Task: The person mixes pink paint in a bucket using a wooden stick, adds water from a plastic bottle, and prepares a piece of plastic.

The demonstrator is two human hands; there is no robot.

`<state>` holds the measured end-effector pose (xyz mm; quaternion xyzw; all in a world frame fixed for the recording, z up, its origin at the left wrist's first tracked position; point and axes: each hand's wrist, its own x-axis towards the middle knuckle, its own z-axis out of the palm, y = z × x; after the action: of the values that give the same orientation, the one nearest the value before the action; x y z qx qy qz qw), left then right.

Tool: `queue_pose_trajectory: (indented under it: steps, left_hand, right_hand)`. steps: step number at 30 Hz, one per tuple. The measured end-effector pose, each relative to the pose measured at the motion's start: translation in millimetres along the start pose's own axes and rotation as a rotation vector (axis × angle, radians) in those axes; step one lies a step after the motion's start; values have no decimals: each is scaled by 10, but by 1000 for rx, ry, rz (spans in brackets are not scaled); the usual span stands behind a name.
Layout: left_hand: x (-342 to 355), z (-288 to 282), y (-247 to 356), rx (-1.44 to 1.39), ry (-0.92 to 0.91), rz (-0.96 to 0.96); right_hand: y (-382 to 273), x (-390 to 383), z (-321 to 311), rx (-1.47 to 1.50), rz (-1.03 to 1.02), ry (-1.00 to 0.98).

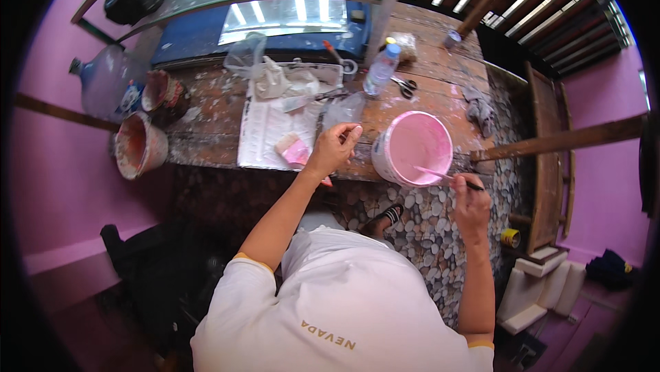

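Observation:
My right hand (471,208) grips a slim stick-like tool (433,172) with a dark end and a pink-coated length. Its tip reaches over the near rim into a white bucket (386,159) of pale pink paint (410,144). My left hand (335,149) hovers left of the bucket, fingers curled and thumb drawn in; whatever it may hold is hidden. Below it, a wide paintbrush (293,149) with pink-stained bristles lies on a white paint-marked sheet (258,140). My wrist hides part of the brush, and a red tip shows beyond it.
On the wooden table (454,63) stand a clear bottle with a blue cap (382,71), black scissors (405,87) and a crumpled rag (480,111). Stained pots (141,145) and a large water jug (113,83) are at left. A wooden beam (560,140) juts in from the right.

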<state>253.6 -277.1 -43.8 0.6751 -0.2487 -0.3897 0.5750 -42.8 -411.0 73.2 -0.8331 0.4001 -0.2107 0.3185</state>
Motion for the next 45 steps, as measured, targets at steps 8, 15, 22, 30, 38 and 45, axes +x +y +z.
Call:
queue_pose_trajectory:
  steps: [8, 15, 22, 30, 38, 45]
  left_hand:
    - [-202, -2032, -468, -501, 885, 57]
    - [-945, -4553, -1255, -1058, 1356, 46]
    - [-1023, -5246, -1165, -1208, 1294, 161]
    - [-1059, -6101, -1631, -1463, 1234, 45]
    - [-1650, -5589, -1020, -838, 1352, -75]
    - [-2182, -5320, -257, -429, 1065, -217]
  right_hand:
    - [219, -16, 27, 129, 81, 9]
    - [413, 147, 85, 96, 68, 88]
    - [281, 218, 92, -13, 116, 56]
    - [131, 364, 145, -58, 111, 7]
    - [257, 377, 159, -11, 88, 64]
    - [499, 463, 135, 74, 71, 82]
